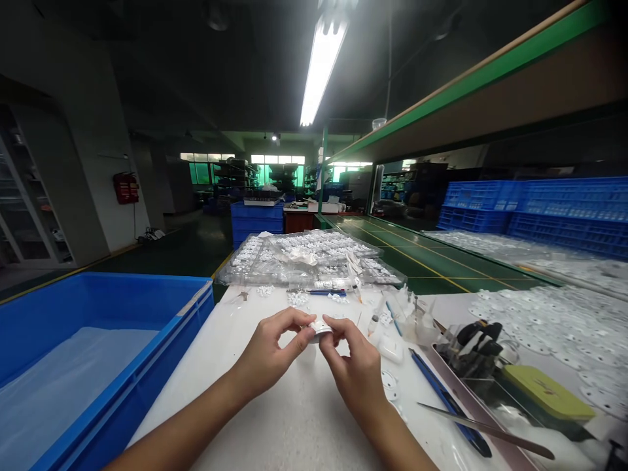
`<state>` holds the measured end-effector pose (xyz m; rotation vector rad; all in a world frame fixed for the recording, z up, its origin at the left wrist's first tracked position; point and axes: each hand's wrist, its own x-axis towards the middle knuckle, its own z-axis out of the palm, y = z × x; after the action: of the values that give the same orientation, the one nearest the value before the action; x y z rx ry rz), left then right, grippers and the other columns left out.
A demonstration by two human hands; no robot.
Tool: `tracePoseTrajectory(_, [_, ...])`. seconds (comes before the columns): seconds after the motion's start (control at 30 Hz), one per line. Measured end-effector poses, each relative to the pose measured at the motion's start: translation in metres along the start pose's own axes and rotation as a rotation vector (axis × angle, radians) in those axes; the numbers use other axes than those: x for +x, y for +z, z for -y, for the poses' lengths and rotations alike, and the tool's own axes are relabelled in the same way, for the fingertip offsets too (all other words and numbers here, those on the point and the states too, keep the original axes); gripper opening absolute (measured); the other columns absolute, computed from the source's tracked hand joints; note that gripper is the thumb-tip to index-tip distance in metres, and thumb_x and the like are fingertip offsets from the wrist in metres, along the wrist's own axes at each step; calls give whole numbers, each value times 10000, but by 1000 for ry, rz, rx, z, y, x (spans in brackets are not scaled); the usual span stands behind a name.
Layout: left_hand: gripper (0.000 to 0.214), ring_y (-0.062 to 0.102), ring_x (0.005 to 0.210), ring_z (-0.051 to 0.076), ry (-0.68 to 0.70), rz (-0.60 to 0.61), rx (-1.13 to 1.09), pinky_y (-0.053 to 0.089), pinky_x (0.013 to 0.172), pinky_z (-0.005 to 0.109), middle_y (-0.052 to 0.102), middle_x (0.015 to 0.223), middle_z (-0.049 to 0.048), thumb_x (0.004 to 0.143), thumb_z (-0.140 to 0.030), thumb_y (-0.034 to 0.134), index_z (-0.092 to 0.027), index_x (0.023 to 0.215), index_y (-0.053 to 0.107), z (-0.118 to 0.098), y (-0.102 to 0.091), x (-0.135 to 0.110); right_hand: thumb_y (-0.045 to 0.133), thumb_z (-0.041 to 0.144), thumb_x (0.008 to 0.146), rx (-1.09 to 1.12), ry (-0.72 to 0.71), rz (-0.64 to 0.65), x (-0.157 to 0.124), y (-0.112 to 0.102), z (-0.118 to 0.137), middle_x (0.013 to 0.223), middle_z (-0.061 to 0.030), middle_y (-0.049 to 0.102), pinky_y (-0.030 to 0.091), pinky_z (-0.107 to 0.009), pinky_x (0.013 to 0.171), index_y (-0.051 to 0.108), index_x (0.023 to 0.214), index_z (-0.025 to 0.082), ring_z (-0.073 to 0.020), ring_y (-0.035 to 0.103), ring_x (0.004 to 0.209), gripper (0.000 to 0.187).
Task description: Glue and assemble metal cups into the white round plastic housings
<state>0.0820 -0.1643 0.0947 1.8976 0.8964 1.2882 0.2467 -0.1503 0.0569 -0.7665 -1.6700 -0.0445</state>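
Observation:
Between my two hands, a small round white plastic part [321, 326] is held just above the white tabletop [275, 418]. My left hand [277, 350] pinches its left edge with thumb and fingers. On the opposite edge, my right hand [353, 360] is closed in the same way. Fingertips cover part of the piece, so its details are hard to make out. Near my right wrist, a white disc with holes [390, 384] lies on the table. Small white pieces [297, 299] sit in little heaps beyond my hands.
Clear trays of white parts [314, 252] are stacked at the table's far end. A large blue bin [196, 301] stands left. To the right are blue tweezers [446, 399], a metal blade-like tool [490, 428], a tool box [485, 418] and many white discs [544, 324]. A shelf [471, 85] overhangs the right.

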Motion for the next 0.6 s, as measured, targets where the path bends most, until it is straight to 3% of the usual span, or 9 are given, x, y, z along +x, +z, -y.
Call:
tracePoseTrajectory(0.13, [220, 576, 941, 182, 77, 2, 89, 471, 864, 310, 615, 1024, 42, 858, -279, 611, -218, 1069, 590, 6, 2, -1, 520, 188, 881, 90, 122, 32, -1, 0, 0, 756, -19, 620, 462, -179, 408, 587, 1010, 187, -132, 587, 640, 146])
tracePoseTrajectory(0.3, [162, 570, 905, 184, 128, 12, 66, 473, 813, 312, 595, 956, 45, 843, -281, 636, -206, 983, 602, 7, 1, -2, 512, 229, 903, 179, 208, 111, -2, -2, -3, 802, -37, 646, 496, -177, 444, 597, 1048, 189, -146, 630, 703, 173])
tracePoseTrajectory(0.43, [123, 555, 970, 187, 30, 6, -191, 489, 842, 315, 562, 993, 55, 888, -310, 576, -197, 920, 615, 3, 2, -2, 521, 226, 904, 167, 186, 109, -2, -2, -3, 797, -32, 635, 483, -172, 440, 598, 1060, 200, -142, 620, 705, 177])
tracePoseTrajectory(0.6, [116, 542, 991, 182, -63, 46, -353, 480, 857, 290, 548, 1010, 61, 870, -293, 607, -179, 873, 630, -2, 2, 1, 516, 147, 903, 160, 68, 63, -2, -3, -2, 849, -16, 623, 515, -203, 577, 567, 1122, 228, -119, 602, 711, 239])
